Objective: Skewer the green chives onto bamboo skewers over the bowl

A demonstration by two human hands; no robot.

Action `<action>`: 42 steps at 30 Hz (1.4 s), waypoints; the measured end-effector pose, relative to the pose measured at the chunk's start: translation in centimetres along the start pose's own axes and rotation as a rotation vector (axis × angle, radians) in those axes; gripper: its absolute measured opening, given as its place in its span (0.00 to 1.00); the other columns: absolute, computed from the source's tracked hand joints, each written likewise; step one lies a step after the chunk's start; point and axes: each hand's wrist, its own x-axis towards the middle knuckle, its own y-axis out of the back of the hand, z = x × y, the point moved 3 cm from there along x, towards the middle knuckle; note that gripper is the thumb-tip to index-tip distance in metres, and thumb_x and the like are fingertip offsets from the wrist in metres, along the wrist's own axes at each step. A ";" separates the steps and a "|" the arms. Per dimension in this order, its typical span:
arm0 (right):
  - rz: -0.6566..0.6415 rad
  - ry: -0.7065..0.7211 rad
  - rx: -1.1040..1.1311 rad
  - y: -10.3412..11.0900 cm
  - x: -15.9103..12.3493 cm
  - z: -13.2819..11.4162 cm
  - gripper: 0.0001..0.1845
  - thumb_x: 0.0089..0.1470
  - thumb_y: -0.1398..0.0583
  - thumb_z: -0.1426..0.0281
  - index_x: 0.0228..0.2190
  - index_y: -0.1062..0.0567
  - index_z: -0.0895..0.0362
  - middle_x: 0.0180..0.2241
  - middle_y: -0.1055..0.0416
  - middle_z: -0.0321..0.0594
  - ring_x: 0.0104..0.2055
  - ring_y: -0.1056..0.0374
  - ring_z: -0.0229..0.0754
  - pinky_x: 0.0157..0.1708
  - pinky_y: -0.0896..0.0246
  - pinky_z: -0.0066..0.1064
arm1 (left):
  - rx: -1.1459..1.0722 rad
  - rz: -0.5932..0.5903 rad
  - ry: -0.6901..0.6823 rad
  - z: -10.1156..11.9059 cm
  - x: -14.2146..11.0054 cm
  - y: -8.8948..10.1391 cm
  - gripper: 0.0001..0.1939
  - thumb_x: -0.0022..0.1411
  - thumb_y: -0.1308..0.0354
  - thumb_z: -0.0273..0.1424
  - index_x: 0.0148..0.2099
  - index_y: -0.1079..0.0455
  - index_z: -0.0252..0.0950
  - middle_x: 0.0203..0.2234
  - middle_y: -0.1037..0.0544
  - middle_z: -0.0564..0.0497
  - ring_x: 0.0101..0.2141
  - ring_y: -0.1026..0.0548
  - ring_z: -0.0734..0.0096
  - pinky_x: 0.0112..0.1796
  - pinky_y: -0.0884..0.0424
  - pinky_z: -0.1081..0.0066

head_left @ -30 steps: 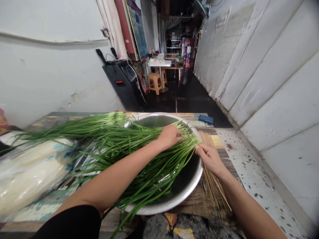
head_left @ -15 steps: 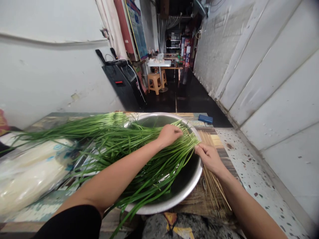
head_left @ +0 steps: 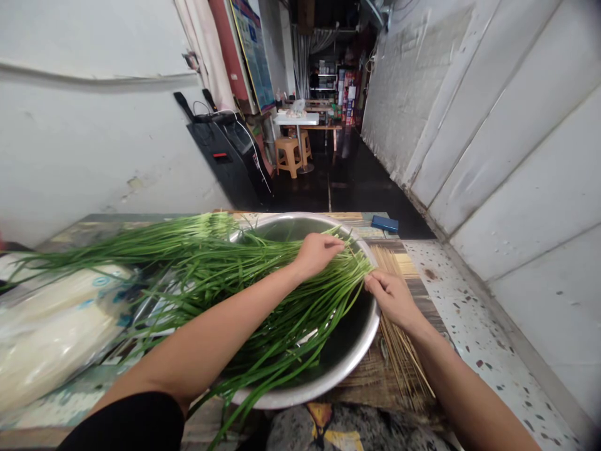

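Observation:
A large pile of garlic chives (head_left: 263, 300) lies across a wide metal basin (head_left: 357, 360), pale stem ends toward the right rim and green leaves hanging over the left and front. My left hand (head_left: 319, 252) rests on top of the bundle near the pale ends, its fingers pinched together on stems. At the right rim my right hand (head_left: 392, 295) has thumb and forefinger closed at the stem tips. Whether a thin stick is also between those fingers is too small to tell. Thin bamboo skewers (head_left: 406, 351) lie on the table beside the basin, under my right forearm.
Another bunch of chives (head_left: 188, 233) lies behind the basin at left. A plastic-wrapped pale package (head_left: 61, 332) sits on the patterned table's left side. A small blue box (head_left: 385, 223) stands at the far right edge. Beyond are a black speaker-like case (head_left: 225, 150) and stools (head_left: 287, 156).
The view has shifted slightly. My left hand's fingers are a little straighter at the stems; my right hand stays at the stem tips.

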 end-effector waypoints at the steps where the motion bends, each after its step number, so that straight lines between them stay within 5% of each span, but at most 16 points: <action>1: 0.001 0.002 -0.001 0.0 0.0 0.0 0.19 0.57 0.50 0.65 0.17 0.40 0.57 0.19 0.44 0.33 0.23 0.45 0.35 0.25 0.51 0.27 | -0.006 0.007 0.003 0.1 0.0 0.0 0.09 0.53 0.42 0.30 0.36 0.23 0.32 0.32 0.20 0.48 0.34 0.23 0.68 0.40 0.31 0.70; 42: 0.004 0.028 -0.032 0.1 0.1 -0.3 0.18 0.56 0.50 0.66 0.16 0.41 0.56 0.18 0.44 0.33 0.22 0.46 0.34 0.24 0.51 0.26 | -0.068 -0.011 -0.012 0.3 -0.2 -0.4 0.09 0.54 0.42 0.29 0.36 0.23 0.32 0.33 0.20 0.47 0.35 0.23 0.67 0.40 0.30 0.69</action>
